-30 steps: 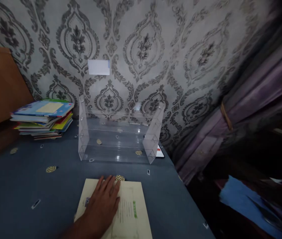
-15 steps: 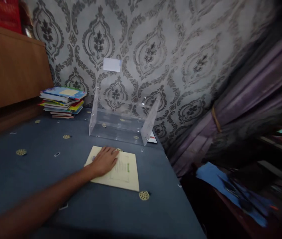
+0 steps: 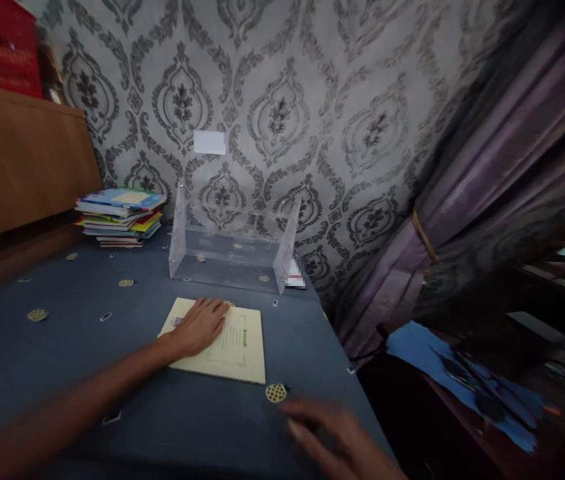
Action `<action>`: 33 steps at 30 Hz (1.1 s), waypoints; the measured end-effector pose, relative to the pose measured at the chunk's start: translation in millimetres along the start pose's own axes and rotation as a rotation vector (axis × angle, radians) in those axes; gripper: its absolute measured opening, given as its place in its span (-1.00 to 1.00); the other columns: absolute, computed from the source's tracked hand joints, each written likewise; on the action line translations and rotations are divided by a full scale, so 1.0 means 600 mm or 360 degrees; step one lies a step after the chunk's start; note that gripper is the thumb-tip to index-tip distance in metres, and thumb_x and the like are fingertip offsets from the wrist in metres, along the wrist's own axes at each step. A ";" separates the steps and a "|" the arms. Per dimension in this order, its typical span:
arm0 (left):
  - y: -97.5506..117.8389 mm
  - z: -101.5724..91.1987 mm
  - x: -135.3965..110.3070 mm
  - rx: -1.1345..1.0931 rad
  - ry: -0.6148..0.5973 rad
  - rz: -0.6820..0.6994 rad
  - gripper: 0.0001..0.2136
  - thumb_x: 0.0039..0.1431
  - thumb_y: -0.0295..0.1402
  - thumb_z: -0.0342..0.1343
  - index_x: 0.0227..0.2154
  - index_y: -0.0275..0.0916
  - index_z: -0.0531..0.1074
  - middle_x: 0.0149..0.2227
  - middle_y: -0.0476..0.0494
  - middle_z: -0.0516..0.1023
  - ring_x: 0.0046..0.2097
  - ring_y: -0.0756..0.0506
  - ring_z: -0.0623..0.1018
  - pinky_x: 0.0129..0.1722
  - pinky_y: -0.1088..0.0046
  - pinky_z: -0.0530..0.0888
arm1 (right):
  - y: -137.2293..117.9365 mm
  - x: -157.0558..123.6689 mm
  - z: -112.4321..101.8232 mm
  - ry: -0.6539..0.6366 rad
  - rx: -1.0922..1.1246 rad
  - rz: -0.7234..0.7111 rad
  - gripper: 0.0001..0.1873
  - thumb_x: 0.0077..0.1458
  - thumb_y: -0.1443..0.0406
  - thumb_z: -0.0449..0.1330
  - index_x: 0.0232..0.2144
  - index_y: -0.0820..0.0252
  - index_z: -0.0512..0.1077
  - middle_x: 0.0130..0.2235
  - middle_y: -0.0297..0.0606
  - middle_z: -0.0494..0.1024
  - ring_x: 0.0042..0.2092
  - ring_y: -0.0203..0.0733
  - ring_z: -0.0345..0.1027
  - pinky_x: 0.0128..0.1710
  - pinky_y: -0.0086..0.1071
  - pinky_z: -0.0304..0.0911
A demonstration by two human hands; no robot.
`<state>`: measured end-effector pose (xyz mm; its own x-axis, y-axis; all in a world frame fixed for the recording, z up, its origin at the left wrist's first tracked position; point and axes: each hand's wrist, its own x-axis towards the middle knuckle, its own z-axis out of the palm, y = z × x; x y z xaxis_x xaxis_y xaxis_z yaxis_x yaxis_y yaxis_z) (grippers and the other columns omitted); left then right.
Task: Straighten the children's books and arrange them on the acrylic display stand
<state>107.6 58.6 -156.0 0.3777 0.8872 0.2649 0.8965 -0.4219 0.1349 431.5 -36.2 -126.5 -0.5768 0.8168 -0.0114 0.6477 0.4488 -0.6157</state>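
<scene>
My left hand (image 3: 199, 329) lies flat on a thin cream book (image 3: 237, 363), its fingers stretched out across the upper part of the cover. The book rests on the blue patterned tablecloth (image 3: 77, 347), closed, with small print and a green mark on its right side. At the lower edge of the view is my right hand (image 3: 335, 433), blurred by motion, thumb and fingers apart with nothing between them. It hovers over the cloth to the lower right of the book, not touching it.
Behind the book stands a clear acrylic rack (image 3: 232, 270). A stack of books (image 3: 120, 217) sits at the back left beside a wooden cabinet (image 3: 22, 160) bearing a red basket (image 3: 0, 50). A purple curtain (image 3: 457, 207) hangs right of the table edge, above a blue cloth (image 3: 412, 340).
My right hand has come into view from the bottom, right of the book. The left hand stays on the cover. The whole scene has shifted slightly left and downward in view.
</scene>
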 end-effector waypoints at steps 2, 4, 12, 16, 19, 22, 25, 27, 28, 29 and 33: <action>-0.001 0.002 0.002 0.0002 0.0000 0.0011 -0.69 0.38 -0.40 -0.18 0.07 -0.24 0.36 0.02 -0.26 0.49 0.03 -0.23 0.46 0.10 0.11 0.35 | -0.006 0.079 0.000 0.0280 -0.0006 -0.0261 -0.66 0.33 0.11 0.08 0.04 0.00 0.51 -0.03 -0.19 0.62 -0.01 -0.02 0.52 0.02 -0.11 0.45; -0.003 0.002 0.002 -0.0002 0.0005 0.0025 -0.71 0.38 -0.40 -0.16 0.06 -0.23 0.35 0.03 -0.25 0.49 0.03 -0.22 0.46 0.10 0.12 0.36 | -0.011 0.155 0.004 0.0474 -0.0018 -0.0503 -0.69 0.33 0.19 0.06 0.00 0.07 0.52 -0.03 -0.16 0.62 0.01 -0.03 0.51 0.03 -0.15 0.44; -0.005 -0.004 0.002 -0.0058 0.0041 0.0065 -0.71 0.37 -0.42 -0.14 0.07 -0.24 0.34 0.06 -0.26 0.48 0.06 -0.22 0.45 0.11 0.10 0.39 | 0.040 0.291 0.045 0.0514 -0.0290 -0.0657 -0.68 0.32 0.31 0.04 0.04 0.13 0.47 0.02 -0.10 0.57 0.08 0.00 0.42 0.10 -0.01 0.37; -0.006 -0.006 0.002 -0.0136 0.0052 0.0060 -0.70 0.38 -0.41 -0.13 0.10 -0.25 0.33 0.07 -0.26 0.48 0.09 -0.22 0.44 0.13 0.10 0.39 | 0.055 0.290 0.058 0.0485 -0.0336 -0.0677 -0.63 0.34 0.32 0.00 0.11 0.11 0.43 0.11 -0.06 0.51 0.15 0.03 0.36 0.12 0.07 0.34; -0.009 -0.006 0.000 -0.0153 0.0048 0.0067 -0.69 0.40 -0.40 -0.14 0.13 -0.24 0.31 0.11 -0.25 0.46 0.13 -0.21 0.43 0.16 0.09 0.38 | 0.056 0.289 0.059 0.0469 -0.0320 -0.0678 -0.61 0.34 0.32 0.00 0.14 0.11 0.41 0.13 -0.06 0.50 0.16 0.02 0.35 0.12 0.07 0.35; -0.015 -0.004 -0.004 -0.0145 0.0050 0.0112 -0.68 0.42 -0.38 -0.16 0.15 -0.22 0.30 0.16 -0.26 0.43 0.16 -0.20 0.42 0.18 0.10 0.38 | 0.056 0.288 0.059 0.0452 -0.0326 -0.0663 -0.62 0.36 0.31 -0.01 0.14 0.14 0.41 0.16 -0.05 0.48 0.19 0.03 0.33 0.16 0.08 0.33; -0.020 0.002 -0.011 -0.0088 0.0068 0.0150 -0.66 0.44 -0.34 -0.17 0.18 -0.21 0.28 0.21 -0.28 0.39 0.24 -0.22 0.37 0.24 0.04 0.33 | 0.059 0.285 0.058 0.0430 -0.0356 -0.0662 -0.61 0.37 0.29 -0.03 0.16 0.14 0.40 0.18 -0.07 0.47 0.21 0.02 0.32 0.19 0.07 0.30; -0.023 0.007 -0.014 -0.0050 0.0067 0.0150 -0.65 0.45 -0.32 -0.19 0.20 -0.20 0.26 0.23 -0.27 0.38 0.27 -0.22 0.34 0.27 0.02 0.29 | 0.062 0.283 0.057 0.0425 -0.0375 -0.0668 -0.59 0.38 0.29 -0.03 0.19 0.11 0.38 0.21 -0.09 0.45 0.23 0.00 0.30 0.20 0.06 0.30; -0.023 0.009 -0.015 -0.0035 0.0061 0.0149 -0.64 0.45 -0.31 -0.19 0.21 -0.20 0.25 0.24 -0.26 0.38 0.28 -0.21 0.34 0.28 0.01 0.28 | 0.063 0.282 0.057 0.0427 -0.0380 -0.0671 -0.58 0.38 0.29 -0.03 0.20 0.10 0.36 0.22 -0.09 0.44 0.24 0.00 0.30 0.20 0.06 0.30; -0.024 0.010 -0.016 -0.0025 0.0053 0.0151 -0.64 0.46 -0.30 -0.20 0.22 -0.20 0.24 0.25 -0.26 0.37 0.28 -0.21 0.34 0.29 0.01 0.28 | 0.065 0.281 0.056 0.0431 -0.0383 -0.0678 -0.58 0.37 0.29 -0.03 0.21 0.09 0.35 0.23 -0.10 0.43 0.25 -0.01 0.29 0.21 0.05 0.31; -0.024 0.009 -0.015 -0.0021 0.0020 0.0164 -0.62 0.47 -0.29 -0.23 0.25 -0.18 0.22 0.26 -0.24 0.38 0.28 -0.19 0.35 0.30 0.02 0.25 | 0.068 0.281 0.055 0.0421 -0.0374 -0.0686 -0.57 0.36 0.29 0.00 0.23 0.07 0.35 0.24 -0.12 0.42 0.26 -0.02 0.28 0.22 0.05 0.30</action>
<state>92.4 57.8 -165.4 0.4646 0.8368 0.2899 0.8500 -0.5132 0.1192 344.0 107.8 -179.4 -0.6890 0.5910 0.4195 0.4919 0.8064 -0.3283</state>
